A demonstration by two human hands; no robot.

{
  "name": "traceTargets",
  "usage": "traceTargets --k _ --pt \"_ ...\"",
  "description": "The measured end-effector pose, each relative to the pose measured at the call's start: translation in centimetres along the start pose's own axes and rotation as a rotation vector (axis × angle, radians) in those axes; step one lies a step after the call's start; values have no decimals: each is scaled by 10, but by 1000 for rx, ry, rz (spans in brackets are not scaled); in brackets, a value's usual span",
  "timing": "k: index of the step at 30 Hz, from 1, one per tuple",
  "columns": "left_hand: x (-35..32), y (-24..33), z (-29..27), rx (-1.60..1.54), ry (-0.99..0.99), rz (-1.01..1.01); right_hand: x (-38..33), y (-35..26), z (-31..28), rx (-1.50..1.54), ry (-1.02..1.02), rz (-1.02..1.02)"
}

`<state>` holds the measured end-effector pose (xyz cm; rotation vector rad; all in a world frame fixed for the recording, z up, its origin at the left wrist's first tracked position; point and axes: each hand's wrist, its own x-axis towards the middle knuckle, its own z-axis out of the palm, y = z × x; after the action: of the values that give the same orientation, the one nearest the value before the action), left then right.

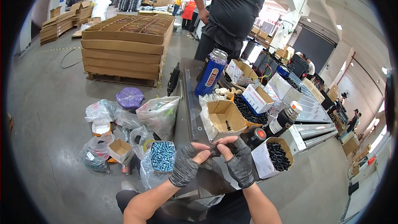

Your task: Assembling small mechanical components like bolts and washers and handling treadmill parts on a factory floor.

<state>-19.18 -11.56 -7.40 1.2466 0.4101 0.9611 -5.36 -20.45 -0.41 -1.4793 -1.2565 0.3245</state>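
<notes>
My left hand (pixel 187 162) and my right hand (pixel 239 160), both in grey fingerless gloves, meet over the table's near end. Thumbs and fingertips of both pinch a small dark part (pixel 214 146), mostly hidden by the fingers, so its kind does not show. Just beyond them stands an open cardboard box (pixel 210 127) with one black bolt-like piece (pixel 228 125) inside. To the right of my right hand is a white box of small black parts (pixel 278 156). Left of my left hand, a box holds many bluish metal screws (pixel 163 156).
A blue canister (pixel 210 74), a black bottle (pixel 282 120) and more part boxes (pixel 258 98) crowd the table. A power screwdriver (pixel 173 79) hangs by its left edge. Plastic bags (pixel 159 114) lie at left. A person (pixel 232 12) stands across; stacked cartons (pixel 122 54) rest on a pallet.
</notes>
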Motion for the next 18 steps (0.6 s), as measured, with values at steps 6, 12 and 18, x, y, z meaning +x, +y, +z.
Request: traceTargets --k 6,12,18 --pt "5 -9 0 -68 -57 26 15 -12 -17 -3 -295 118" --pt "5 3 0 -276 -34 -84 7 -35 -59 -339 -141 -35" --pt "5 -2 4 -269 -68 -71 -48 -1 -71 -853 -259 -342"
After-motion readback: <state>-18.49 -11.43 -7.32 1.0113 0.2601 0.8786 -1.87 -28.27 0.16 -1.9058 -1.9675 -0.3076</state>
